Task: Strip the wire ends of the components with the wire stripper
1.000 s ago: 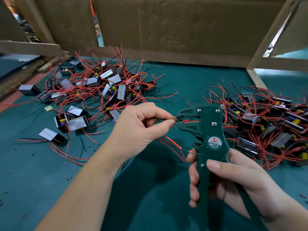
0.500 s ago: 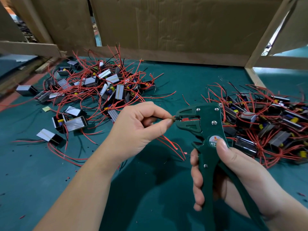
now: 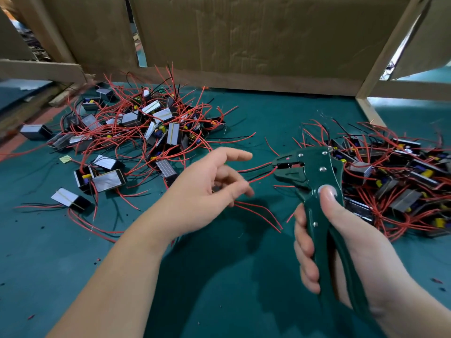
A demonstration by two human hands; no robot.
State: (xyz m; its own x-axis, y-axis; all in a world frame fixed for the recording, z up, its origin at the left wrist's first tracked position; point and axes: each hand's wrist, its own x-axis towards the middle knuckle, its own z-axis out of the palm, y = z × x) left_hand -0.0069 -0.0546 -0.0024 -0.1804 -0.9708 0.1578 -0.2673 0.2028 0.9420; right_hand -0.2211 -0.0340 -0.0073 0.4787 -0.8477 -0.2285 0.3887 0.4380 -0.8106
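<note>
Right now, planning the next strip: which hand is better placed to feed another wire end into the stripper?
Left. The left hand is beside the red wires by the wire stripper; the right hand grips its handles.

My green tabletop carries the left pile of components, red-wired, at upper left, the right pile of components at the right edge, and small scraps scattered about.

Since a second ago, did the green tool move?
Yes. The green tool shifted a little to the right, toward the right pile of parts and away from the left hand.
</note>
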